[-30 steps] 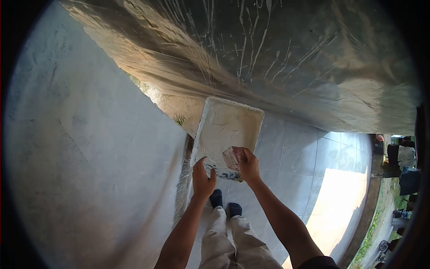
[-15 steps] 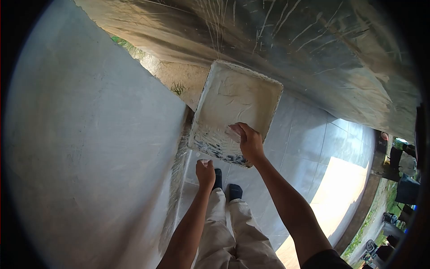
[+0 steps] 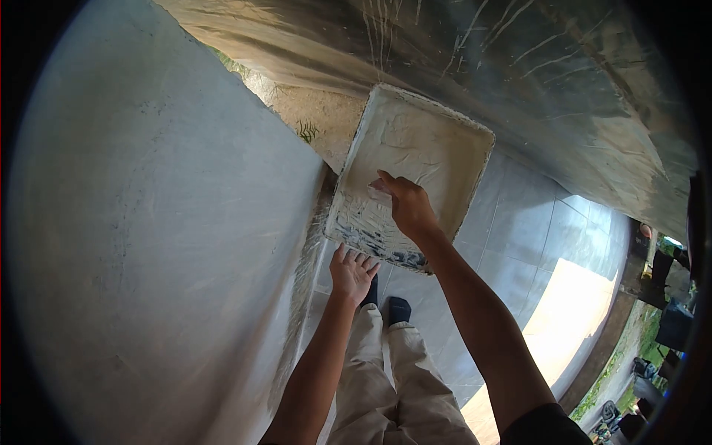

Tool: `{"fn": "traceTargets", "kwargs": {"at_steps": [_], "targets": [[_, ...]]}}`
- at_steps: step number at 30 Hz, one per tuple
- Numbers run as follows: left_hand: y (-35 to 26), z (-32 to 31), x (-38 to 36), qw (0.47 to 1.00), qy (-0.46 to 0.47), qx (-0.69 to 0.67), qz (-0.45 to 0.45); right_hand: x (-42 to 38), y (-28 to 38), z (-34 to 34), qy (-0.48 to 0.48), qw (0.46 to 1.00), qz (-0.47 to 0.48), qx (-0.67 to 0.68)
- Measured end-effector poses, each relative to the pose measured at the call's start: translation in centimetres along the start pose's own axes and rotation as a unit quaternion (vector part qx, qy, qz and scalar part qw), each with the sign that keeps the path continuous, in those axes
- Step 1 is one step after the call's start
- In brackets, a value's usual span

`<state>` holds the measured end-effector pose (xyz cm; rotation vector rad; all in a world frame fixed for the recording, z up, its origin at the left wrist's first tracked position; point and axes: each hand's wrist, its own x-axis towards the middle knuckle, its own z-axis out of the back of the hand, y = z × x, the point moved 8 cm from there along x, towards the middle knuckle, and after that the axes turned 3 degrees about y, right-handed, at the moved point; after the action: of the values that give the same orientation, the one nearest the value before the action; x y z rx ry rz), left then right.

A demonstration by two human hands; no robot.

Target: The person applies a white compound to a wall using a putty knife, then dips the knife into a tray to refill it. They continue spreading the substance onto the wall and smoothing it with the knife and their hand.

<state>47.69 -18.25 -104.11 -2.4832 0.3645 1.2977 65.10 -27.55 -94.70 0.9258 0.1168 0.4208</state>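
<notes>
A paint tray (image 3: 486, 159) coated with thick off-white paint (image 3: 415, 141) is in front of me, its near end streaked dark through the paint. Over the tray's left half, my right hand (image 3: 410, 204) is closed with the thumb and fingers pinched together. A small pale piece (image 3: 380, 187) shows at those fingertips, too smeared with white to name. My left hand (image 3: 351, 276) is open, palm up and fingers spread, with its fingertips right at the tray's near left edge. Nothing lies in the left palm.
A smooth grey wall (image 3: 185, 222) rises along my left. Plastic sheeting (image 3: 519, 67) with white drips hangs across the far side. My socked feet (image 3: 399, 308) stand on grey floor tiles (image 3: 512, 215). Sunlight falls on the floor at the right, near several dark items (image 3: 671, 322).
My left hand has opened from a closed shape and moved up to the tray's near edge. The right hand has shifted up the tray, still pinched. The whole view has tilted slightly.
</notes>
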Motion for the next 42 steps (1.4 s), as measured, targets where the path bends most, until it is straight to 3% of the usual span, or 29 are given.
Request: {"fn": "traceTargets", "kwargs": {"at_steps": [17,20,24,26,27,31,42], "targets": [[0.5,-0.3,-0.4,1.0,0.016,0.013,-0.018,-2.1,-0.9,-0.7,-0.002,1.0,0.001,-0.023],[0.9,-0.1,-0.4,1.0,0.01,0.015,-0.018,-3.8,-1.3,-0.8,-0.002,0.999,-0.031,0.017],[1.6,-0.3,-0.5,1.0,0.013,0.016,-0.012,-4.9,-0.2,0.4,-0.004,0.998,0.001,0.066],[1.5,-0.2,-0.6,1.0,0.008,0.017,-0.014,-4.4,-1.9,2.7,-0.056,0.996,-0.044,0.046],[1.6,0.0,-0.5,1.0,0.007,0.018,-0.013,-4.0,-2.4,3.8,-0.093,0.994,-0.019,0.06],[1.6,0.1,-0.3,0.999,0.011,0.025,-0.017,-3.4,-3.1,5.2,-0.067,0.997,-0.044,0.002],[2.0,0.6,-0.4,1.0,0.02,0.012,-0.006,-3.8,-4.0,3.7,-0.059,0.997,-0.041,-0.004]]}}
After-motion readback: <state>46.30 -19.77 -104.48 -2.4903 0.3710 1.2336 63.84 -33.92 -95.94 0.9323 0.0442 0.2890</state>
